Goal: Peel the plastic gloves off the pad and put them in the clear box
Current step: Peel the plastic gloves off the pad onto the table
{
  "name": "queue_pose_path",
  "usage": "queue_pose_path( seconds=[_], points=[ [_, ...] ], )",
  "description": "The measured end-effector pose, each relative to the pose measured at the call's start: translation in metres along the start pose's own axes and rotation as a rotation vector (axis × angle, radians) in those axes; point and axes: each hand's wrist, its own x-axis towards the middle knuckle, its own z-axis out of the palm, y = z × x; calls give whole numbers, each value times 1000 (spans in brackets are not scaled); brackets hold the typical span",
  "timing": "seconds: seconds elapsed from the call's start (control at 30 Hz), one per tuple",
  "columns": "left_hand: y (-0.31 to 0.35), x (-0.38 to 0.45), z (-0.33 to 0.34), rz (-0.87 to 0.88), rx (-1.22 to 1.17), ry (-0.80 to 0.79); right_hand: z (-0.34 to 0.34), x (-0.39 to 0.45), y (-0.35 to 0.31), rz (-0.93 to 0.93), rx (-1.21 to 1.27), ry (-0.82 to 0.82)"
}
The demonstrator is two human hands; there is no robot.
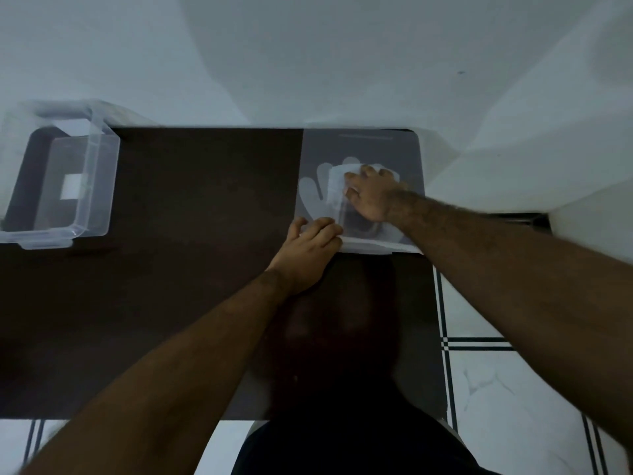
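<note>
A dark surface [191, 186] is filling most of the view, seen from above, with pale walls beyond it and white tiled floor [496, 389] showing at the right and near edges. A clear box [68, 180] is sitting at the far left of the surface, open at the top, with a small white label showing through its base; nothing can be made out inside it.

At the far right of the surface, a pad [359, 145] of plastic gloves [313, 197] is lying flat. The translucent glove shape is pointing its digits toward the far side, and a white strip is running along the pad's near edge.

Two bare arms are reaching in from the near side. The left hand [308, 250] is resting palm down at the pad's near left corner, its fingers [325, 229] flat and together, pressing on the edge rather than closing around anything. The right hand [371, 195] is lying over the middle of the pad, its fingers [356, 178] curled at the top sheet, where a lighter, lifted-looking fold is showing beside them; whether they are actually pinching the plastic cannot be told.

The box and the pad are well apart, at opposite ends of the surface.
</note>
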Motion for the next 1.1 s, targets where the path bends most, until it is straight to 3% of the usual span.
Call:
queue_pose_path(
  seconds=[0.23,0.5,0.93,1.1],
  points=[
    [22,-44,17,113,16,137,5,5,0,6,-1,4],
    [61,-105,31,144,-4,84,4,-7,-9,24,-20,15],
    [80,-175,37,56,-19,-107,91,-109,-24,-248,-72,337],
    [70,-185,38,93,0,-124,141,-165,-38,-251,-69,408]
  ],
)
